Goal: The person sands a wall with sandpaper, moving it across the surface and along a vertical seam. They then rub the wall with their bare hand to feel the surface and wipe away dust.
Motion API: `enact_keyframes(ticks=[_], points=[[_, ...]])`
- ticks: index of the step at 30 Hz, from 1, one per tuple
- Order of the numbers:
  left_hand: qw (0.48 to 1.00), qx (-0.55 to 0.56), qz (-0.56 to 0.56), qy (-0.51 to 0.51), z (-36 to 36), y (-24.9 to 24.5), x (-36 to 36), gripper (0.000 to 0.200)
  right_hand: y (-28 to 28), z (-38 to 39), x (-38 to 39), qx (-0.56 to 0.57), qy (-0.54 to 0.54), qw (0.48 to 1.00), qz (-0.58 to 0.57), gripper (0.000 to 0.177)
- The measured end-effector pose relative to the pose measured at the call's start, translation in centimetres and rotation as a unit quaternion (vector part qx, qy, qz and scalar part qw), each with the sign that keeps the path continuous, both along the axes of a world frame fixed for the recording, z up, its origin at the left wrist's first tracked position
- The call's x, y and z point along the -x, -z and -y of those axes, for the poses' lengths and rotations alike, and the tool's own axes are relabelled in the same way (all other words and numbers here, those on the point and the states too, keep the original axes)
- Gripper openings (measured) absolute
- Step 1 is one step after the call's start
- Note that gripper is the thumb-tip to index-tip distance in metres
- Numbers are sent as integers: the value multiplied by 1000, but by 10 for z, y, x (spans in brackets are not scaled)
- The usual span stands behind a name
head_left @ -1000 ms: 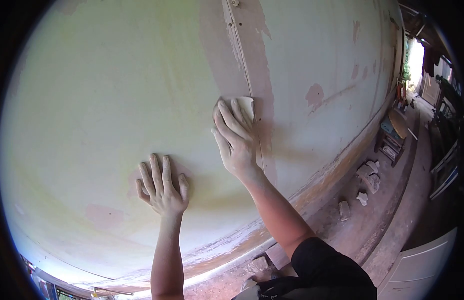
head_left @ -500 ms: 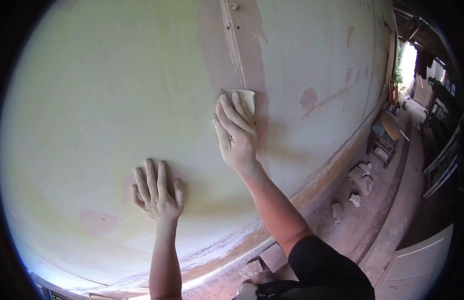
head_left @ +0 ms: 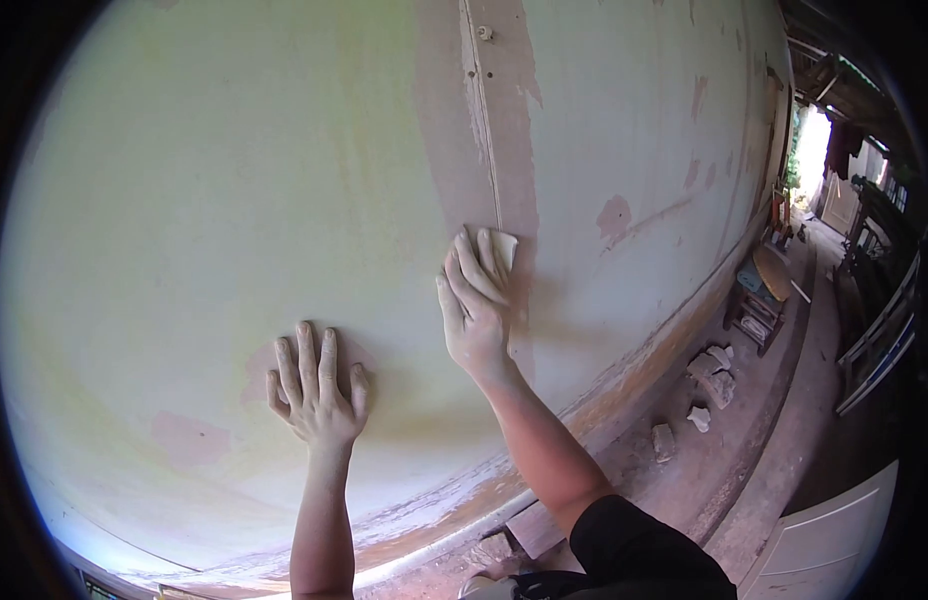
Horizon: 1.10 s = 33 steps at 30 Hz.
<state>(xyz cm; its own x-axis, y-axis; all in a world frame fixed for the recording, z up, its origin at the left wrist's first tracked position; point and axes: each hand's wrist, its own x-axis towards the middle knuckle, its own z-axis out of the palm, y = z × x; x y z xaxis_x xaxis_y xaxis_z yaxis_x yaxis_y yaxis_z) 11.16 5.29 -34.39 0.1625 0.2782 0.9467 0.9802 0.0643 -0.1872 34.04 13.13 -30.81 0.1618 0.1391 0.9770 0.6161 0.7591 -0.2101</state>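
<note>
My right hand (head_left: 477, 310) presses a pale folded piece of sandpaper (head_left: 508, 252) against the pale green wall (head_left: 234, 200). The fingers lie over the sheet, and its light corner shows beyond them. It sits at the lower end of a vertical seam (head_left: 496, 190) within a bare pinkish-brown strip. To the lower left, my left hand (head_left: 322, 400) rests flat on the wall with fingers spread, over a pinkish patch. It holds nothing. Pale dust coats both hands.
Broken pale chunks (head_left: 712, 378) lie on the floor along the wall's base. Farther off stands a small stool-like rack (head_left: 756, 318) with items on it. A white panel (head_left: 829, 540) leans at the lower right. A small white fixture (head_left: 485, 33) sticks out near the seam's top.
My right hand has slid down the seam with the sandpaper, its fingers now covering more of the sheet. My left hand stays at the same patch. The view has shifted slightly.
</note>
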Motion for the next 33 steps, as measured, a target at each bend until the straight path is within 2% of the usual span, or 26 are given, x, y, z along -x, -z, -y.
enact_keyframes(ticks=[4, 8, 10, 11, 13, 15, 17, 20, 23, 25, 26, 28, 29, 31, 33], points=[[1000, -2, 0, 10, 1, 1, 2, 53, 15, -1, -16, 0, -20, 999, 26, 33], [1000, -2, -13, -2, -2, 1, 1, 55, 122, -3, -6, 23, -11, 1000, 10, 30], [1000, -4, -21, -4, -2, 2, 0, 58, 150, -7, -4, 8, 9, 1000, 15, 28], [1000, -6, -19, -1, -2, 1, -1, 58, 134, -8, -2, 11, 17, 1000, 18, 30], [1000, -7, -16, 0, -1, 1, -2, 57, 66, -9, -2, -16, 28, 999, 37, 32], [1000, -4, -1, 2, -1, 1, -3, 55, -7, -11, -2, -32, -23, 999, 15, 35], [1000, -1, 11, 9, 1, 0, -3, 53, -48, -13, -2, -32, -26, 999, -4, 35], [1000, 0, 10, 13, 1, 1, -1, 54, -38, -11, -1, -23, -47, 999, -11, 35], [1000, 1, 21, 22, 3, 0, -5, 52, 47, 13, 7, 58, -73, 996, -4, 34], [999, 0, 24, 26, 6, -3, -2, 51, 128, 35, 25, 79, -76, 990, 83, 41], [999, 11, 9, 49, 9, -4, 1, 50, 135, 38, 26, 75, -78, 990, 86, 41], [996, 33, -21, 82, 15, -4, 13, 50, 144, 37, 18, 52, -42, 974, 217, 42], [997, 30, -25, 68, 21, -2, 22, 49, 139, 19, 14, 69, -16, 961, 266, 51], [998, 19, -29, 53, 31, 2, 43, 49, 104, 6, 13, 63, 10, 963, 260, 55], [999, 3, 20, 25, 38, 14, 67, 47, 58, -3, 9, 67, 61, 970, 223, 64]])
